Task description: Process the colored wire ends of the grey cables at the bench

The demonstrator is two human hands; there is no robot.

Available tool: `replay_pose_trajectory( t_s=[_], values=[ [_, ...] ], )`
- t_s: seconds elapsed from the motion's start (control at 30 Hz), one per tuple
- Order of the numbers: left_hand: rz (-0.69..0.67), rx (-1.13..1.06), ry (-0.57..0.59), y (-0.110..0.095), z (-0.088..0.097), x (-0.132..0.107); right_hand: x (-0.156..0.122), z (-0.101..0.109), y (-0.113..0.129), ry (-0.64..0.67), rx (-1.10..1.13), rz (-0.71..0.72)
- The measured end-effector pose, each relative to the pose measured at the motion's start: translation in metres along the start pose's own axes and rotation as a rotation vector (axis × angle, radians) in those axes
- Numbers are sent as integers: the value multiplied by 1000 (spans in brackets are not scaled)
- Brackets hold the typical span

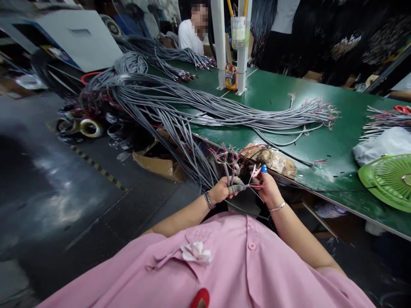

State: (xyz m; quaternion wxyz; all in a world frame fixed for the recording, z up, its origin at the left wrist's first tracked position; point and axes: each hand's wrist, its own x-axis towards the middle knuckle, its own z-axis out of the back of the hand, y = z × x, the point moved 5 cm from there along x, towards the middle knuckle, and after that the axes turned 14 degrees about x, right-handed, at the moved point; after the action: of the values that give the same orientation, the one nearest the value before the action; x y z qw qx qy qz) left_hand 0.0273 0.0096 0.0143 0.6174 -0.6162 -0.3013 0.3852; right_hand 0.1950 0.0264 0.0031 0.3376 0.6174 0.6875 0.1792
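My left hand (221, 191), with grey-and-yellow covers on its fingers, is closed around several grey cables (226, 172). Coloured inner wires (224, 157) fan out from the upper ends, while one cable points right with thin red and white wires (257, 185) bared. Just beside that end is my right hand (268, 189), a blue cover on its thumb. Its fingers are closed on a small pale-pink two-pronged tool (255, 172) whose exact kind I cannot make out. Behind both hands, a tape-wrapped wooden block (272, 161) sits at the bench edge.
A long bundle of grey cables (205, 100) crosses the green bench (272, 92) and hangs over its edge. At right are a green fan (390, 179) and a plastic bag (382, 144). A cardboard box (160, 164) lies below; a person (192, 36) is behind the bench.
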Motion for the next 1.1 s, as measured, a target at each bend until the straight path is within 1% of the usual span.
replay_pose_trajectory(
  t_s=[0.07,0.17,0.27,0.37,0.4,0.43,0.53,0.6,0.77,0.9,0.97,1.1],
  values=[
    [1,2,13,3,-2,2,4,-1,-3,-30,106,-89],
    [-12,17,34,5,-6,3,7,0,-3,-66,210,-136],
    [-27,27,34,5,-7,3,9,6,-6,-79,226,-129],
    [-39,19,13,4,-5,-1,10,12,-9,-100,206,-70],
    [-41,16,12,4,-5,-3,10,12,-10,-99,202,-71],
    [-43,13,15,4,-4,-5,10,12,-12,-88,200,-96],
    [-44,9,37,5,-5,-9,8,4,-16,-14,226,-249],
    [-45,16,39,5,-6,-11,8,0,-16,22,257,-296],
    [-89,9,-19,0,-5,-12,12,-1,-11,25,329,-195],
    [-131,2,-40,-5,-5,-15,13,-2,-14,54,326,-209],
    [-135,15,-53,-5,-6,-16,12,-3,-12,43,317,-197],
    [-148,41,-118,-5,-5,-16,9,-6,-8,17,310,-184]
  ],
)
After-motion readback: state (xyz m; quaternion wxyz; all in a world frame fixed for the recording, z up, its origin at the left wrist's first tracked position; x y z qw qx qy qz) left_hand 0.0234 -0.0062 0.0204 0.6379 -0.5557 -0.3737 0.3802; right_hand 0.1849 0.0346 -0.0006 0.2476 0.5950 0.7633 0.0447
